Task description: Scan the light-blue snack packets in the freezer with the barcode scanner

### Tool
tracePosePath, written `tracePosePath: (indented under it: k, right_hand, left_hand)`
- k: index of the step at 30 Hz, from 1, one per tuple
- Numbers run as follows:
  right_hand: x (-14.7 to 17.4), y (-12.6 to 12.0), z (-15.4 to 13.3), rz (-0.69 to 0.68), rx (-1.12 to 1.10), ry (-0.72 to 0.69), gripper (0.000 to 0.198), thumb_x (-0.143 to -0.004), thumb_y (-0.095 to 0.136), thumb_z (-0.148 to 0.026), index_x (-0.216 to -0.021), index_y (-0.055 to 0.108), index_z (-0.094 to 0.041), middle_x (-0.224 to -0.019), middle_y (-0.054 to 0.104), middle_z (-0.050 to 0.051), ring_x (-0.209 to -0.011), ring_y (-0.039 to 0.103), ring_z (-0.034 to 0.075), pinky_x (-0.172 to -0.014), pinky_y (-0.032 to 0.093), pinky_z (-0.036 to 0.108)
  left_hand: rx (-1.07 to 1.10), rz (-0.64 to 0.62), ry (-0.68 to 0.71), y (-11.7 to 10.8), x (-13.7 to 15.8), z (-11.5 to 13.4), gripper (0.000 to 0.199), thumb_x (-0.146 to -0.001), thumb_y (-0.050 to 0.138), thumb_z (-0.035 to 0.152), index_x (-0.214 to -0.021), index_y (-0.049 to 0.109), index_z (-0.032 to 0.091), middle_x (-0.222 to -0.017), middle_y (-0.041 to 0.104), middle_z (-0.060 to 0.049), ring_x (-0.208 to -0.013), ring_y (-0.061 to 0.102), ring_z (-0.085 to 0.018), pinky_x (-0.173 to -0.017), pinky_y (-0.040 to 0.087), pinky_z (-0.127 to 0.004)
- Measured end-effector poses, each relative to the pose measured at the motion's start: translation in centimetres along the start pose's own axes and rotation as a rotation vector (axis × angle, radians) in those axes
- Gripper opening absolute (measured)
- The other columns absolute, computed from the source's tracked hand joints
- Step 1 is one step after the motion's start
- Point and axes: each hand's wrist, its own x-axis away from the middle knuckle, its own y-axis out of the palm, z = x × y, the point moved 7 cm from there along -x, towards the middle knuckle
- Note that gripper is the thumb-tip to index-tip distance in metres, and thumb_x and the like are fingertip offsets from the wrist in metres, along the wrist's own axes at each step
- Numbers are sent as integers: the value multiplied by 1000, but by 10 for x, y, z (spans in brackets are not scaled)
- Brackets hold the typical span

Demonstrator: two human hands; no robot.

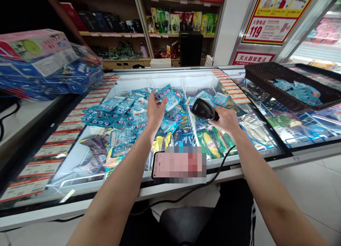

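Observation:
My left hand [156,111] pinches the edge of a blue snack packet [168,97], raised above a spread of similar blue packets [117,112] on the glass freezer top. In my right hand [226,119] is a black barcode scanner [204,109], its head pointing left toward the packet. A few more blue packets [206,95] lie beyond the scanner, right of the white wire divider [192,127]. The scanner's cable [223,164] runs down from my right hand and along the freezer's front edge.
A phone [170,165], partly blurred out, lies at the front edge. At right, a dark basket [277,95] holds blue packets. Plastic-wrapped boxes [45,64] stand at left. Under the freezer glass are coloured ice-cream packs [213,143]. Stocked shelves [112,34] line the back.

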Motion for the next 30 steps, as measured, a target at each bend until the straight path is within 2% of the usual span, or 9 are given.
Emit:
tracePosePath:
  k: [3,7,11,14,17,20,22,25,30]
  right_hand:
    - [0,1,4,-2,19,21,33,-76,55,-42,-98,64,-18,-85,69,6,-76,62,21,-60,34,27]
    - [1,0,6,15,27,32,33,-76,55,-43,-96,63,-18,-83,69,7,-76,62,22,-60,35,27]
    - [0,-2,10,14,41,56,33,-74,56,-42,-96,63,-18,-83,69,7,-76,62,22,-60,35,27]
    - [-1,-2,13,9,57,78,34,-73,57,-42,-96,63,-18,-82,69,7,-75,62,23,-59,36,27]
    - [-2,-2,17,3,72,101,32,-74,57,-42,-93,63,-18,-80,68,7,-74,62,23,-59,36,28]
    - [-1,-2,22,-8,89,134,32,-74,56,-42,-93,63,-17,-80,68,8,-75,62,25,-60,36,28]
    - [-1,-2,26,-16,99,157,34,-74,56,-42,-94,62,-16,-81,67,9,-75,61,25,-61,37,29]
    - [0,-3,31,-29,105,188,35,-74,56,-43,-96,61,-16,-81,67,10,-74,60,26,-62,38,30]
    - [1,-2,38,-35,107,212,35,-74,56,-43,-96,61,-15,-83,66,10,-75,60,26,-63,38,31]
  left_hand:
    - [-163,81,93,-13,-1,6,60,-76,53,62,-119,47,21,-81,56,-3,-70,55,-15,-73,48,-33]
    - [-285,89,93,-18,-1,6,67,-78,54,53,-132,39,17,-73,52,-3,-77,58,-21,-84,45,-40]
    - [-429,39,143,-15,0,16,60,-80,53,44,-132,41,17,-105,55,-14,-107,52,-30,-97,37,-47]
    - [-552,43,237,-13,6,31,56,-81,53,37,-133,42,21,-132,42,-17,-125,37,-35,-104,29,-52]
    - [-641,-130,401,7,16,46,46,-83,50,35,-129,47,28,-141,38,-9,-133,28,-32,-107,22,-54]
    - [-697,-431,576,36,32,50,36,-85,49,37,-120,55,32,-138,46,-3,-132,33,-27,-109,19,-51]
    - [-742,-541,603,46,39,45,30,-87,46,35,-114,59,32,-131,54,-2,-126,41,-24,-108,20,-49]
    - [-819,-562,582,47,38,37,33,-89,38,23,-112,61,29,-119,61,-3,-115,51,-21,-105,24,-47]
    - [-915,-488,559,40,34,34,44,-83,35,7,-111,63,26,-116,63,-6,-114,52,-22,-105,25,-48]
